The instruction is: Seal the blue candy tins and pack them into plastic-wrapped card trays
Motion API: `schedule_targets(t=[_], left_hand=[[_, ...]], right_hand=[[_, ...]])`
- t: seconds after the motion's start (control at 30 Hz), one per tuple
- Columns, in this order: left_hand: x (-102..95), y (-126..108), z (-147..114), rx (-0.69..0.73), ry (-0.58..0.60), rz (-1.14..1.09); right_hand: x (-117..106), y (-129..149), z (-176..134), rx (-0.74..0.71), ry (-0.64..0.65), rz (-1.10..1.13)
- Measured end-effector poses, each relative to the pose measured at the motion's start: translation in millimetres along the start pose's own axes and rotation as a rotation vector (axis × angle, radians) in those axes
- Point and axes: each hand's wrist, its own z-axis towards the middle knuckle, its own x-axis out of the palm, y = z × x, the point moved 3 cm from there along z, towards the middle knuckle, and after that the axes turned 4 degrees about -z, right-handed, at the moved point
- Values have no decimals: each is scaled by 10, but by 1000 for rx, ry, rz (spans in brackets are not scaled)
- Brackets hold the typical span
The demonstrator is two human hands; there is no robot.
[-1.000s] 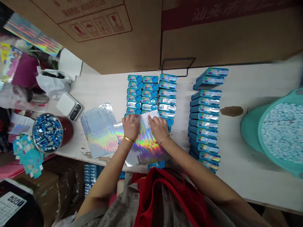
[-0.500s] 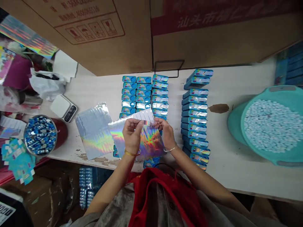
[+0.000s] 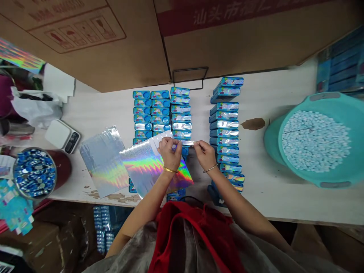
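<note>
A narrow shiny sticker strip (image 3: 187, 143) is stretched between my two hands. My left hand (image 3: 171, 153) pinches its left end, and the fingertips of my right hand (image 3: 206, 155) close on the other end. Under my left hand lies a rainbow-silver holographic sticker sheet (image 3: 145, 163), with a pale peeled band along its upper edge. That sheet covers part of the rows of small blue tins (image 3: 160, 103). To the right stands a column of blue tins (image 3: 227, 132) on edge, with shiny strips on their upward sides. A second silver sheet (image 3: 104, 161) lies on the left.
A teal tub (image 3: 273, 140) of small pale pieces stands at the right. On the left are a white scale (image 3: 58, 133) and a dark red container (image 3: 63, 167) of blue-and-silver pieces. A large cardboard box (image 3: 136, 57) with a wire loop (image 3: 190, 69) borders the table's back.
My hands have moved apart, drawing the small strip off the sheet and out between them. The view has shifted, so the table's things sit further left.
</note>
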Motion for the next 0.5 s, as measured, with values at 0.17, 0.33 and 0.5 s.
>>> schedule_targets(t=[0.17,0.33,0.5], left_hand=[[96,55,10,-4,45,180],[57,69,70,-65,57,214],[44,48,121,-125,60,229]], right_hand=[[87,-200,33,-37,24,-77],[208,-359,-2,64,-5,-2],[323,-332,-195,-16,-36,65]])
